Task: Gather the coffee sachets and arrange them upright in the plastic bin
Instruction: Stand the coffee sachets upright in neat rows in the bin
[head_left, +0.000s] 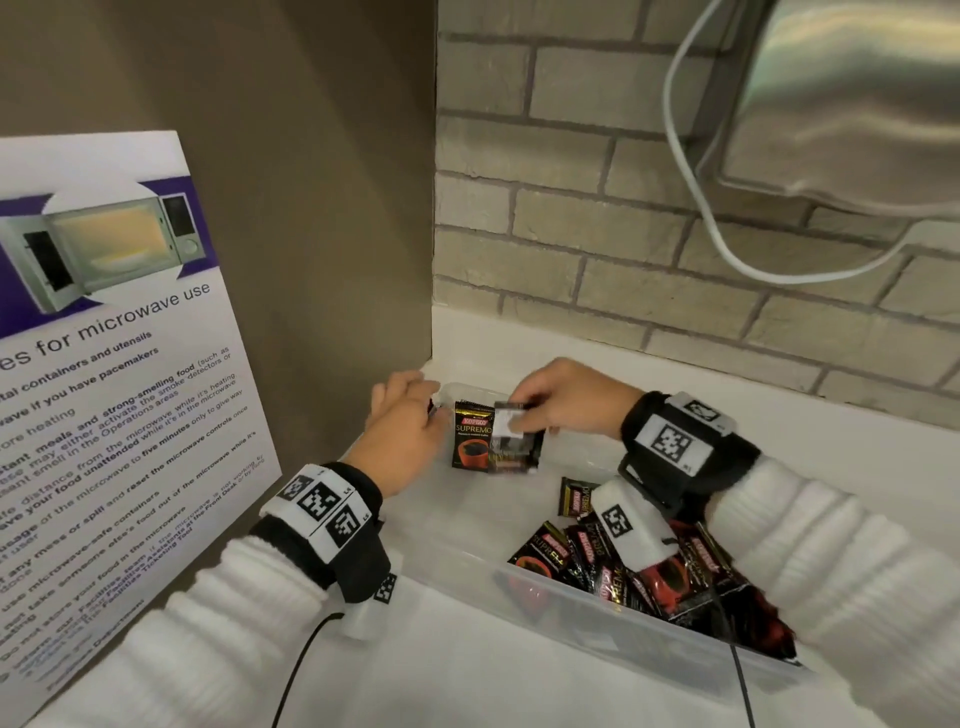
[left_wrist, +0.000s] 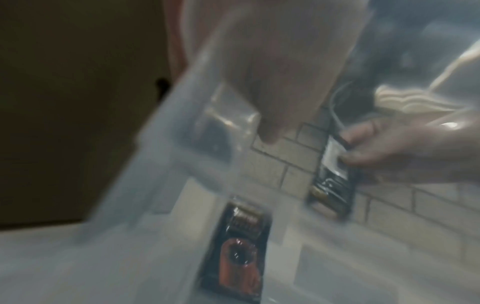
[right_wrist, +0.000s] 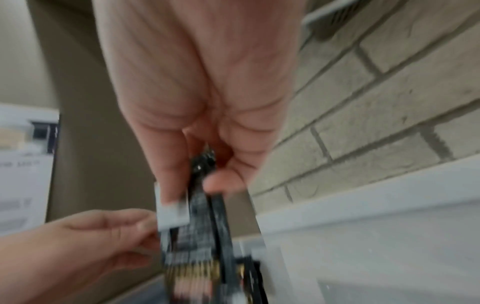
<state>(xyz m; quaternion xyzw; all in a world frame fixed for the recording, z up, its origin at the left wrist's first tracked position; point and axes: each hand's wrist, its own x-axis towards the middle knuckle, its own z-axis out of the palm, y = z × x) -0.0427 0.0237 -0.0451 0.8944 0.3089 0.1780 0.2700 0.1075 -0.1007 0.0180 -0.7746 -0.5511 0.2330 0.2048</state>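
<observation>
nearest me, the bin's (head_left: 597, 618) front wall holds back a loose heap of sachets (head_left: 649, 566) — they lie flat and crossed over one another at the right end, none of them stood up yet. one more (head_left: 574, 496) lies a little apart, just beyond the heap. by my reckoning most of the work is still ahead.

further in, at the left end, a sachet (head_left: 471, 435) stands upright with its front toward us. the right hand (head_left: 566, 397) pinches the top of a small bunch (head_left: 517, 441) just beside it, thumb against fingers, lowering it on edge — from the right wrist view it looks like two or three packets pressed together. the left hand (head_left: 402, 431) sits at the bin's far left corner; its fingers curl there, but i cannot tell what they grip, if anything.

behind all this, a brick wall (head_left: 597, 234) and a microwave poster (head_left: 104, 364).
</observation>
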